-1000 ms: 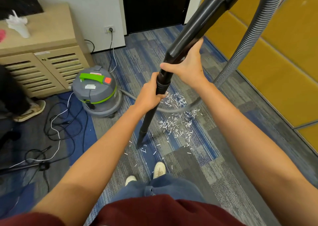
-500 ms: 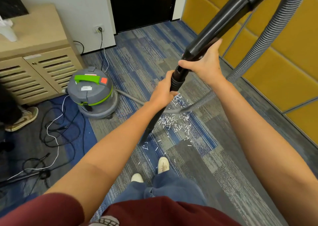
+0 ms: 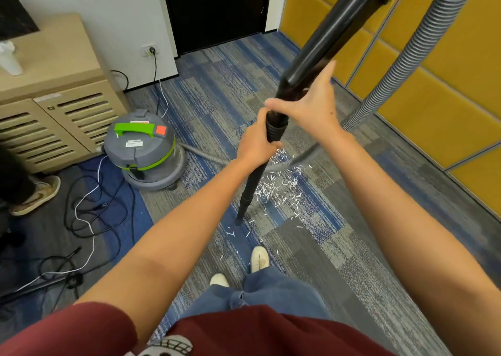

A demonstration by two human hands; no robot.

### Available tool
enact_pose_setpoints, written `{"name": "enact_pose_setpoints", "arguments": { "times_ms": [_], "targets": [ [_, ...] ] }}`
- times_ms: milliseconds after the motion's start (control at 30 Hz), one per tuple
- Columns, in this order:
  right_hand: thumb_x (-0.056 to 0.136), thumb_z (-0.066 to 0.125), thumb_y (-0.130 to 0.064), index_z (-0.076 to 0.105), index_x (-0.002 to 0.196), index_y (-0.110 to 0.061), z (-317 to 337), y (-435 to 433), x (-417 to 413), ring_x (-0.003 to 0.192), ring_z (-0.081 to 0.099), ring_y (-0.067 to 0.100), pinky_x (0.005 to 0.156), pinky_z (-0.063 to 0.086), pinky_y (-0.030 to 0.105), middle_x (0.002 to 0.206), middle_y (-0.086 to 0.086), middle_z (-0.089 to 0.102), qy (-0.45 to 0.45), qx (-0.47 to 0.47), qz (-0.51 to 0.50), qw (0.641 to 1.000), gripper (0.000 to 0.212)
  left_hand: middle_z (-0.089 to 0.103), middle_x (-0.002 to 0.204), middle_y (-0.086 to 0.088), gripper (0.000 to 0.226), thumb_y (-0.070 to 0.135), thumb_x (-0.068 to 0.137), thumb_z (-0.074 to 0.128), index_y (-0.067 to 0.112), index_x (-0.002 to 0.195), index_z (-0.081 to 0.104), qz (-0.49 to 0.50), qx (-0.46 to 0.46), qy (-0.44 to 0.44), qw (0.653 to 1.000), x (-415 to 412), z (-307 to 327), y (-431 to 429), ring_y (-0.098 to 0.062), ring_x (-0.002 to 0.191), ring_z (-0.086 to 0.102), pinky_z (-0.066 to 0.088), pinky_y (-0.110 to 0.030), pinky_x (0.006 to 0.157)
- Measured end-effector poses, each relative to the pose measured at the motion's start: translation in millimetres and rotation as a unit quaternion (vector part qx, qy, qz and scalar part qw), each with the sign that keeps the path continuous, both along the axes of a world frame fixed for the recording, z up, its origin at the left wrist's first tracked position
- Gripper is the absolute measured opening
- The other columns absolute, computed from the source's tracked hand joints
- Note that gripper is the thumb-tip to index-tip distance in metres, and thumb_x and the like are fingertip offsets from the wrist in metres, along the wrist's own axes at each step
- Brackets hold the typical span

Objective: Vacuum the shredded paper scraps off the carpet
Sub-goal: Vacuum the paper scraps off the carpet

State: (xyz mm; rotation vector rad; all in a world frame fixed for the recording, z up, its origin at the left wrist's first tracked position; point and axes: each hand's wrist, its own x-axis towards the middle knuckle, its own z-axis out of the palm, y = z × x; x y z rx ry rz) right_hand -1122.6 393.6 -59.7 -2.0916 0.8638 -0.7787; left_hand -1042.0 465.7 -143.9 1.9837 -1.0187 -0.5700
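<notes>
Black in finish, the wand [image 3: 254,176] slants down from the upper right, its tip on the carpet [image 3: 352,247] just left of the paper scraps [image 3: 276,187]. These lie mid-carpet in 1 dense patch, with strays trailing toward 2 white shoes [image 3: 259,258]. Fingers of the left hand [image 3: 256,145] wrap the narrow tube; the right hand [image 3: 311,109] grips the thicker collar just above. Open carpet runs right to the yellow wall panels [image 3: 447,98] and ahead to the dark door [image 3: 217,11]. Toward the left edge stand the grey canister [image 3: 143,149] and a slatted cabinet [image 3: 54,117], with loose cables [image 3: 89,214] beside them. The ribbed hose [image 3: 406,65] hangs at right.
</notes>
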Motion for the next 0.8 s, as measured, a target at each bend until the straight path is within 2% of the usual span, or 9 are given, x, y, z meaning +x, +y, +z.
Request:
{"name": "enact_pose_setpoints", "arguments": {
  "times_ms": [100, 167, 233, 333, 467, 600, 667, 733, 800],
  "targets": [
    [0.067, 0.085, -0.026, 0.038, 0.12, -0.002, -24.2, 22.2, 15.3, 0.102, 0.059, 0.021, 0.086, 0.051, 0.033, 0.11, 0.007, 0.058, 0.051, 0.0, 0.032, 0.998, 0.075, 0.064, 0.091, 0.005, 0.05, 0.03, 0.072, 0.077, 0.021, 0.115, 0.054, 0.022, -0.002, -0.044, 0.999, 18.0, 7.2, 9.9, -0.021, 0.094, 0.062, 0.046, -0.031, 0.071],
    [0.076, 0.078, -0.02, 0.043, 0.117, 0.0, -31.8, 29.9, 25.0, 0.098, 0.06, 0.025, 0.08, 0.05, 0.03, 0.104, 0.01, 0.059, 0.057, -0.012, 0.035, 0.998, 0.057, 0.056, 0.076, 0.007, 0.031, 0.028, 0.071, 0.077, 0.019, 0.094, 0.058, 0.017, 0.009, -0.057, 0.998, 25.6, 12.4, 17.9, -0.018, 0.085, 0.058, 0.04, -0.026, 0.062],
    [0.081, 0.073, -0.017, 0.042, 0.118, 0.001, -29.6, 32.6, 31.6, 0.097, 0.061, 0.025, 0.075, 0.049, 0.028, 0.102, 0.01, 0.059, 0.061, -0.022, 0.047, 0.997, 0.051, 0.05, 0.067, 0.009, 0.028, 0.019, 0.071, 0.078, 0.019, 0.082, 0.052, 0.023, -0.011, -0.035, 0.999, 26.6, 14.4, 25.0, -0.016, 0.079, 0.056, 0.034, -0.016, 0.051],
    [0.082, 0.071, -0.016, 0.041, 0.117, 0.003, -28.3, 37.6, 36.6, 0.095, 0.061, 0.026, 0.078, 0.051, 0.035, 0.101, 0.012, 0.058, 0.077, -0.024, 0.09, 0.993, 0.05, 0.053, 0.069, 0.009, 0.03, 0.013, 0.07, 0.079, 0.013, 0.093, 0.059, 0.062, -0.053, 0.0, 0.997, 23.8, 10.1, 38.3, -0.015, 0.078, 0.058, 0.035, -0.013, 0.053],
    [0.082, 0.071, -0.018, 0.036, 0.13, 0.001, -32.5, 58.4, 44.8, 0.102, 0.058, 0.032, 0.083, 0.046, 0.038, 0.105, 0.014, 0.059, 0.086, -0.044, 0.145, 0.985, 0.063, 0.057, 0.07, 0.013, 0.027, 0.018, 0.07, 0.077, 0.019, 0.089, 0.057, 0.101, -0.057, -0.036, 0.993, 27.3, 5.0, 66.8, -0.005, 0.07, 0.056, 0.035, -0.009, 0.049],
    [0.081, 0.07, -0.017, 0.032, 0.137, 0.001, -34.2, 81.0, 51.8, 0.102, 0.058, 0.033, 0.085, 0.045, 0.039, 0.106, 0.015, 0.06, 0.082, -0.065, 0.185, 0.977, 0.07, 0.07, 0.091, -0.007, 0.036, 0.023, 0.071, 0.073, 0.013, 0.104, 0.062, 0.154, -0.051, -0.057, 0.985, 32.6, -2.0, 89.6, -0.022, 0.089, 0.065, 0.035, -0.021, 0.057],
    [0.079, 0.071, -0.015, 0.032, 0.137, 0.002, -25.7, 87.1, 56.1, 0.099, 0.059, 0.032, 0.081, 0.045, 0.035, 0.099, 0.01, 0.059, 0.058, -0.069, 0.189, 0.978, 0.072, 0.071, 0.092, -0.009, 0.042, 0.028, 0.068, 0.072, 0.014, 0.107, 0.063, 0.167, -0.062, -0.064, 0.982, 35.0, 2.5, 96.1, -0.025, 0.092, 0.066, 0.042, -0.027, 0.061],
    [0.075, 0.072, -0.015, 0.035, 0.135, 0.003, -15.2, 86.7, 62.1, 0.095, 0.06, 0.032, 0.081, 0.047, 0.04, 0.093, 0.004, 0.058, 0.026, -0.06, 0.183, 0.981, 0.073, 0.071, 0.09, -0.01, 0.047, 0.03, 0.064, 0.077, 0.015, 0.106, 0.063, 0.177, -0.068, -0.082, 0.978, 40.0, 13.1, 98.7, -0.026, 0.091, 0.066, 0.047, -0.031, 0.065],
    [0.071, 0.072, -0.019, 0.037, 0.131, 0.001, -11.1, 85.9, 65.7, 0.093, 0.063, 0.031, 0.082, 0.05, 0.046, 0.096, 0.008, 0.064, 0.0, -0.033, 0.183, 0.982, 0.073, 0.071, 0.088, -0.01, 0.046, 0.033, 0.062, 0.078, 0.017, 0.103, 0.062, 0.182, -0.058, -0.103, 0.976, 45.8, 20.5, 103.1, -0.029, 0.091, 0.066, 0.05, -0.035, 0.068]
  ]
}}
